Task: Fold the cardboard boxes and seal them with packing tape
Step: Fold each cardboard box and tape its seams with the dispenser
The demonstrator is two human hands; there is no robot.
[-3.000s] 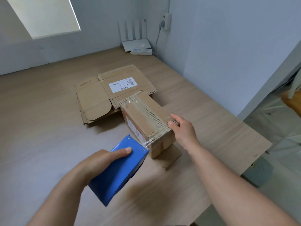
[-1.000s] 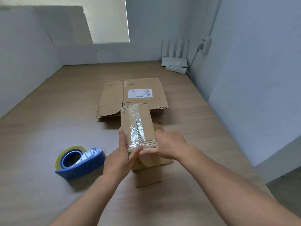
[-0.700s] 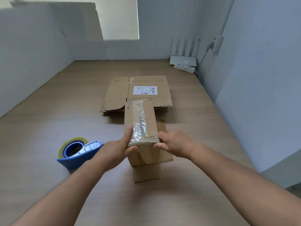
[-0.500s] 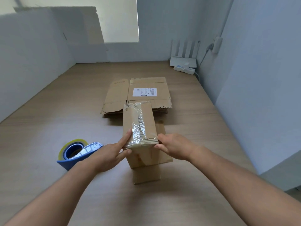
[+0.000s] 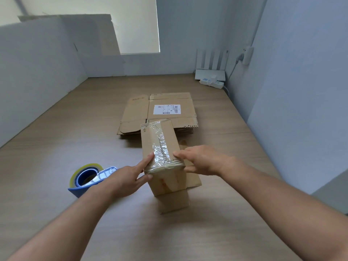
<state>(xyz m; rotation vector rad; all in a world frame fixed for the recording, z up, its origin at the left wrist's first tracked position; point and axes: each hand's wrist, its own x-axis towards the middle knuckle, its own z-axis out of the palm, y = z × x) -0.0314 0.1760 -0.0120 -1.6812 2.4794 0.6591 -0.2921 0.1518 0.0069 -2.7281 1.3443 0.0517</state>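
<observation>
Between left fingers and right fingers stands the box.

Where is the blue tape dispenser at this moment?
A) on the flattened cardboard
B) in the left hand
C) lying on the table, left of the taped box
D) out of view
C: the tape dispenser lies on the wooden table, left of the taped box.

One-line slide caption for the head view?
Left hand and right hand press clear tape onto the folded box's near end; tape dispenser alongside, flattened cardboard behind.
</observation>
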